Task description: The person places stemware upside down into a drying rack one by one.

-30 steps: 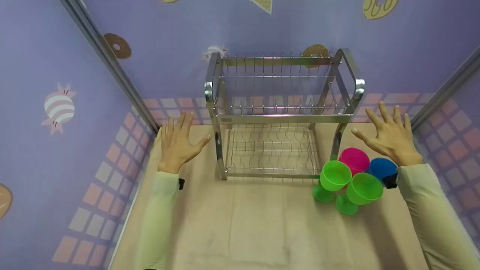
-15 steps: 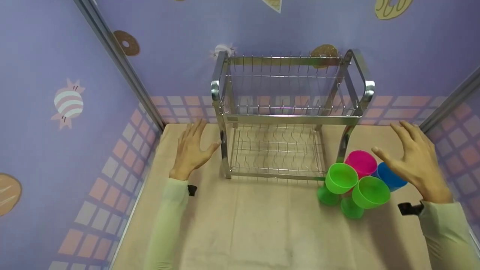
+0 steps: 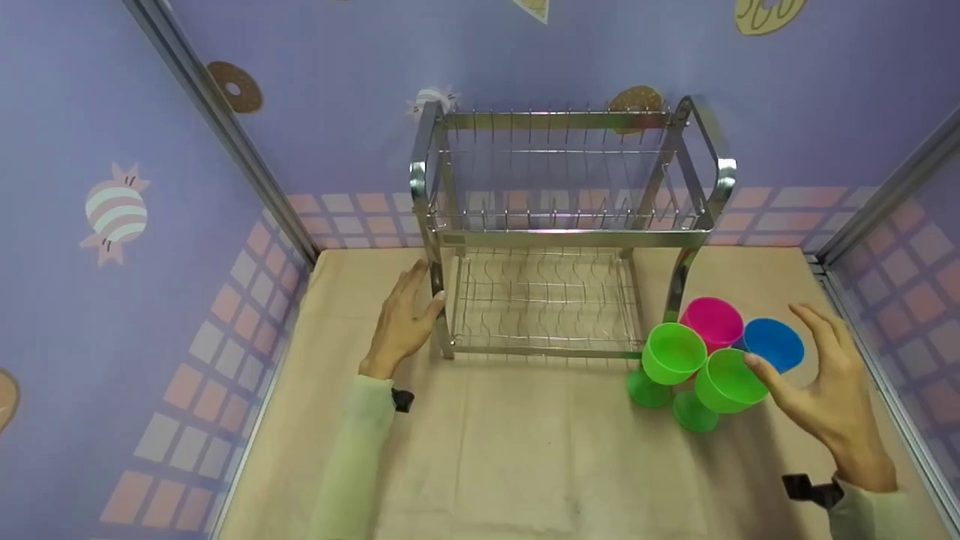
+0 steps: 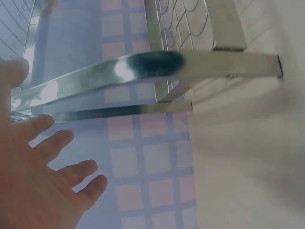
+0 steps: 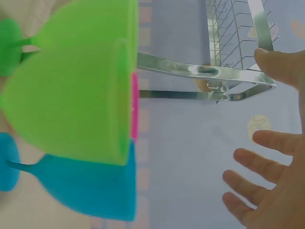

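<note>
Just right of the left hand (image 3: 401, 319), its fingers extended and thumb apart, stands a metal rack (image 3: 570, 239); I cannot tell whether they touch. Left of the right hand (image 3: 832, 390), its thumb spread from loosely curved fingers, cluster a green goblet (image 3: 727, 386) nearest the thumb, a second green goblet (image 3: 671, 360), a pink goblet (image 3: 712, 322) and a blue goblet (image 3: 774, 346). Between the hands, cloth (image 3: 517, 442) gives broad room on the rack's near side; a rail (image 3: 915, 441) edges it just outside the right hand.

two green goblets (image 3: 673, 356), one pink goblet (image 3: 712, 324), one blue goblet (image 3: 775, 345), one two-tier metal dish rack (image 3: 570, 239), one left hand (image 3: 400, 326), one right hand (image 3: 834, 397), two long sleeves (image 3: 354, 461)
</note>
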`<control>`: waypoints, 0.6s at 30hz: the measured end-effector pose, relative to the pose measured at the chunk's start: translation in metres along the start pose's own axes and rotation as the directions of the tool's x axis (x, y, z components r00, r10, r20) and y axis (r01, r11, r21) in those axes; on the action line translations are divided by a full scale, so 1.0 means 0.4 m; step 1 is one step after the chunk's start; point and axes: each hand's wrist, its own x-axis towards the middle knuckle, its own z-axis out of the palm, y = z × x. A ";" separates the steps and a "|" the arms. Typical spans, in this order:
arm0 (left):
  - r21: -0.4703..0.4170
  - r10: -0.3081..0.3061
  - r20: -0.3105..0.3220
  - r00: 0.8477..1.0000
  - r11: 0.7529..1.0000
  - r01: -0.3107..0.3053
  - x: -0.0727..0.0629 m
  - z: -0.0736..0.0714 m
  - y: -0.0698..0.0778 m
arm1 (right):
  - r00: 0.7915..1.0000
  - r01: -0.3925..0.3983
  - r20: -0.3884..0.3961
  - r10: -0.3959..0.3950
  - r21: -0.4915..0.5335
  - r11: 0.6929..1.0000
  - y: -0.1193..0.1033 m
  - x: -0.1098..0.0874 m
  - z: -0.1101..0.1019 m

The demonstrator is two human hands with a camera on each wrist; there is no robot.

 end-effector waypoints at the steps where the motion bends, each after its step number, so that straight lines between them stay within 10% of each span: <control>1: -0.023 0.003 -0.011 1.000 1.000 -0.003 0.000 0.008 -0.002 | 1.000 0.018 -0.022 -0.017 0.014 1.000 0.007 -0.012 0.003; 6: -0.178 0.014 -0.084 0.996 0.984 -0.029 0.010 0.055 -0.003 | 0.993 0.036 -0.112 -0.024 0.102 0.994 0.033 -0.081 0.007; 18: -0.342 -0.004 -0.249 0.968 0.936 -0.085 0.027 0.097 -0.001 | 0.950 -0.243 -0.145 0.277 0.218 0.945 0.065 -0.235 0.106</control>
